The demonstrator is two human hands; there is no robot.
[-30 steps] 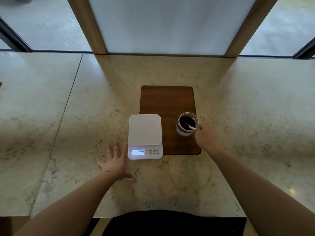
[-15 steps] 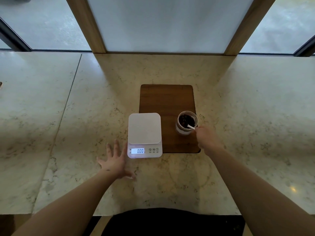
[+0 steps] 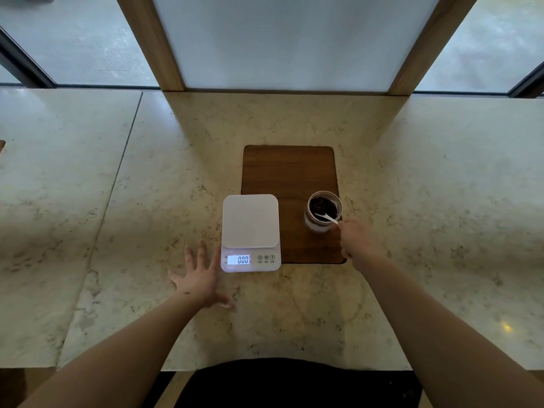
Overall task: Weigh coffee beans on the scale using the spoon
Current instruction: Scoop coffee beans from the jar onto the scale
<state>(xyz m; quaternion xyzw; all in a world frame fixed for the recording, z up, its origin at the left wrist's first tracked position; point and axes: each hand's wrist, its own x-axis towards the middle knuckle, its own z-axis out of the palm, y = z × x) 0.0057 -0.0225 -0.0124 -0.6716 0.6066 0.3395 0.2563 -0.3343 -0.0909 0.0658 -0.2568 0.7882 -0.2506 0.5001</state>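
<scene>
A white digital scale [image 3: 250, 222] sits on the marble counter, its platform bare and its lit display reading 0.00. To its right a glass jar [image 3: 323, 211] of dark coffee beans stands on a brown wooden board [image 3: 288, 172]. My right hand [image 3: 357, 241] grips the handle of a white spoon [image 3: 327, 217], whose bowl dips into the beans inside the jar. My left hand [image 3: 200, 275] lies flat on the counter, fingers spread, just left of the scale's display and holds nothing.
The marble counter [image 3: 117, 231] stretches wide on both sides. A white panel with wooden posts [image 3: 153, 42] rises at the back edge. A small wooden edge [image 3: 1, 148] shows at the far left.
The spoon has shifted a little inside the jar, its bowl lying lower among the beans. My left hand stays flat beside the scale.
</scene>
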